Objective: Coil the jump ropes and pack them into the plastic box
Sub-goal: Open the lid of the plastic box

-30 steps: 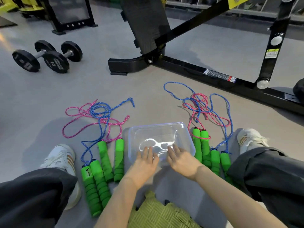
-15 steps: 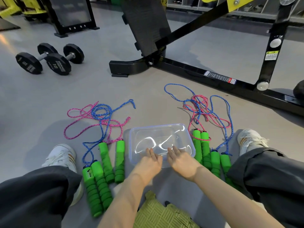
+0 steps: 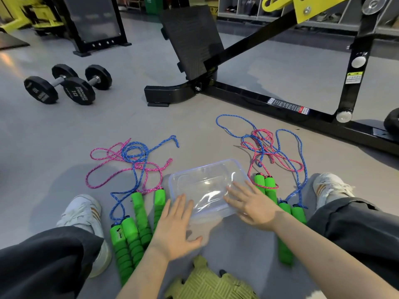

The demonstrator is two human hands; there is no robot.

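Observation:
A clear plastic box (image 3: 200,169) lies on the grey floor between my legs, slightly turned. My left hand (image 3: 176,227) is flat with fingers spread at the box's near left corner. My right hand (image 3: 251,201) rests flat over its near right edge. Neither hand holds anything. Left of the box lie a pink rope (image 3: 103,167) and a blue rope (image 3: 133,152), tangled loosely, with green foam handles (image 3: 138,212). Right of it lies a second pink and blue tangle (image 3: 272,147) with green handles (image 3: 266,186), partly hidden by my right arm.
Two black dumbbells (image 3: 69,85) sit at the far left. A black gym machine frame (image 3: 280,102) runs across the floor behind the ropes. A green foam mat (image 3: 207,281) lies under me. My white shoes (image 3: 84,210) flank the ropes on both sides.
Both hands have moved apart along the box's near edge, left hand drawing back toward me. The box has rotated slightly, its right side now farther away.

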